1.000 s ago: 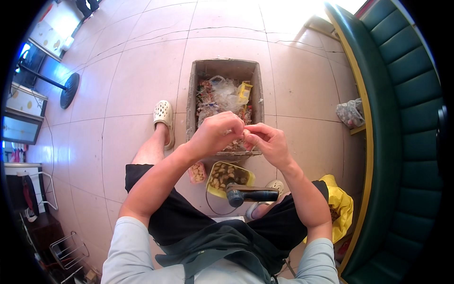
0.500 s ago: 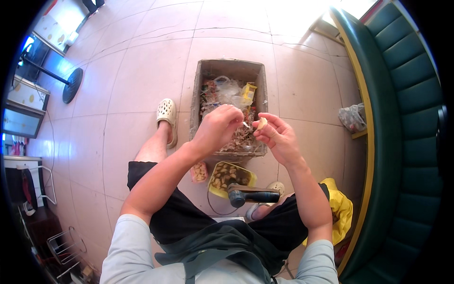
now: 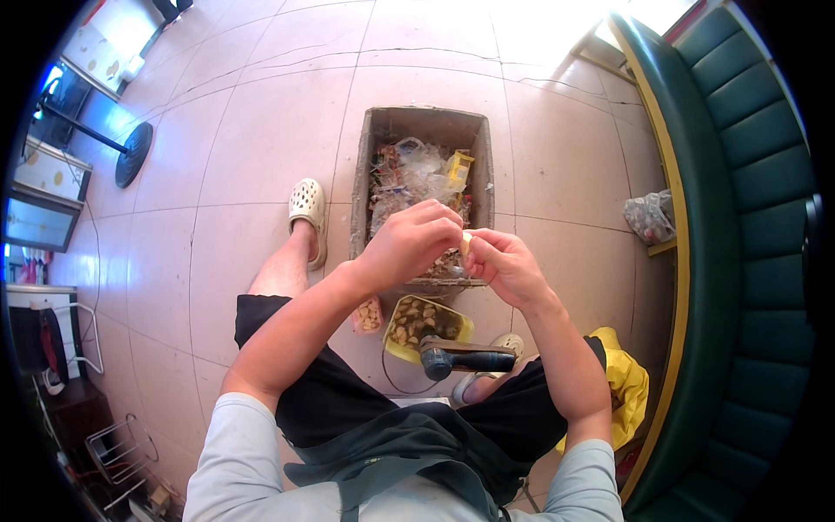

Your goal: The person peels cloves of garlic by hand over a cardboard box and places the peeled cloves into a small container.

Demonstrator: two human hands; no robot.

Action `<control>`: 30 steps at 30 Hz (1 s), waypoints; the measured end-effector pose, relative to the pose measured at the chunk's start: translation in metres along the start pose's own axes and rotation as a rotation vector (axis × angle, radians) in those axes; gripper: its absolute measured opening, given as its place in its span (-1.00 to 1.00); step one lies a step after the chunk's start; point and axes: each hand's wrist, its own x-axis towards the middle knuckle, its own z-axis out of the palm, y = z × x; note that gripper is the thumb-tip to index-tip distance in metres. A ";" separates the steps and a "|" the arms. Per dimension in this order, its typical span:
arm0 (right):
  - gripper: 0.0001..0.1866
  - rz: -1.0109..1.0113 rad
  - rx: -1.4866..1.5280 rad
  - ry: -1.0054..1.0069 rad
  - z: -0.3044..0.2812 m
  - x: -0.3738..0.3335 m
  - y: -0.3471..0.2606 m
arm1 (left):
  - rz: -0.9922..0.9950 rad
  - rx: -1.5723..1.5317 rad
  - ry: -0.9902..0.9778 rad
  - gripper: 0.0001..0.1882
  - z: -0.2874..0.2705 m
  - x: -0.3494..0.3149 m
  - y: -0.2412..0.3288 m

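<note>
A pale garlic clove [image 3: 466,244] sits pinched between the thumb and fingers of my right hand [image 3: 509,267]. Against it, my left hand [image 3: 412,241] has its fingertips closed together; whatever they grip is hidden. Both hands meet above the near part of a worn cardboard box [image 3: 358,187] holding papery peelings, clear plastic and a yellow packet [image 3: 458,171]. Nearer me stands a yellow tub [image 3: 467,332] of brownish liquid with several cloves in it. To its left, a small pink container [image 3: 368,316] holds pale peeled cloves.
A dark, rounded object [image 3: 465,358] overlaps the tub's near right edge. My feet in pale clogs [image 3: 306,204] flank the box and tub. A green padded bench [image 3: 696,174] runs along the right, with a plastic bag [image 3: 649,217] beside it and yellow cloth [image 3: 624,383] near my knee.
My hands have come together, the left shifting slightly right and the right slightly down and left. The clove now touches the left fingertips; a small white piece seen there earlier is hidden.
</note>
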 end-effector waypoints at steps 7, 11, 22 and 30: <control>-0.74 0.084 -0.003 0.029 -0.007 -0.001 0.004 | 0.084 0.095 -0.081 -0.81 0.000 -0.002 -0.002; -0.75 0.117 0.075 0.018 -0.011 -0.001 0.005 | 0.109 0.132 -0.113 -0.78 0.003 -0.002 -0.003; -0.65 -0.042 0.177 0.155 -0.009 0.004 -0.003 | -0.044 0.364 -0.082 -0.72 0.002 -0.010 -0.016; -0.64 -0.073 0.012 0.206 -0.001 0.007 0.002 | -0.278 0.103 -0.029 -0.81 0.009 -0.007 -0.006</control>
